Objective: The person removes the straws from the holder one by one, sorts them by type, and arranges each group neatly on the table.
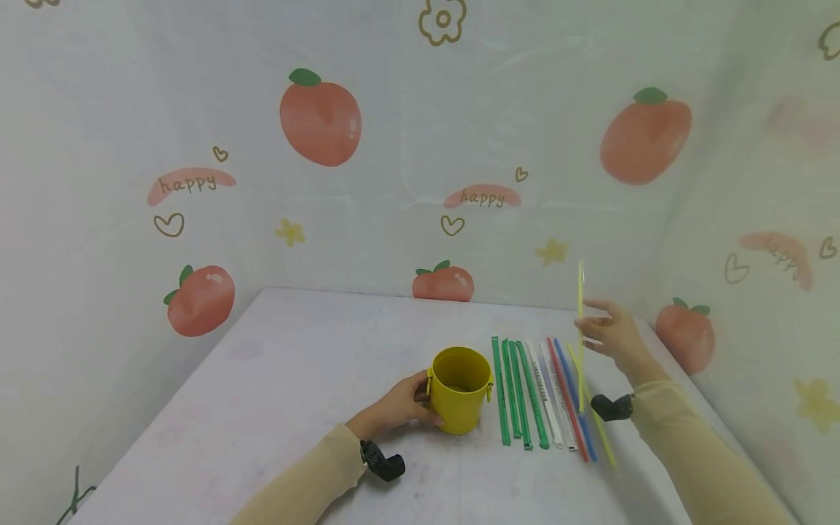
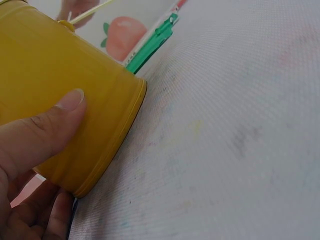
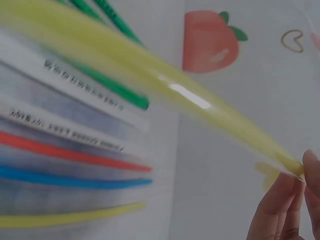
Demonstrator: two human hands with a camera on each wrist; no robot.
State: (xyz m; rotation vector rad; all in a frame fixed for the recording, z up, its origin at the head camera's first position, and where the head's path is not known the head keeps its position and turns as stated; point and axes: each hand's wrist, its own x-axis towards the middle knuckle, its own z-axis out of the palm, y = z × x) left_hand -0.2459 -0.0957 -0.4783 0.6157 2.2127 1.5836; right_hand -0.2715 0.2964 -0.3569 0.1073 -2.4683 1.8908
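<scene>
My left hand [image 1: 402, 402] holds a small yellow bucket [image 1: 458, 412] by its left side. In the left wrist view the thumb [image 2: 70, 112] lies along the bucket's wall, with the other fingers curled near its base. The bucket stands upright on the table. My right hand [image 1: 615, 337] pinches a yellow straw [image 1: 581, 372] between thumb and fingers, lifted and nearly vertical at the right. The right wrist view has this straw [image 3: 195, 100] crossing close to the camera, over the row on the table. Another yellow straw [image 1: 605, 437] lies at that row's right end.
Right of the bucket lie several green-wrapped straws [image 1: 501, 394], white-wrapped straws [image 1: 545, 394], a red straw [image 1: 568, 401] and a blue straw [image 1: 586, 434], side by side. A white curtain [image 1: 380, 219] printed with fruit hangs behind the white table [image 1: 295, 364].
</scene>
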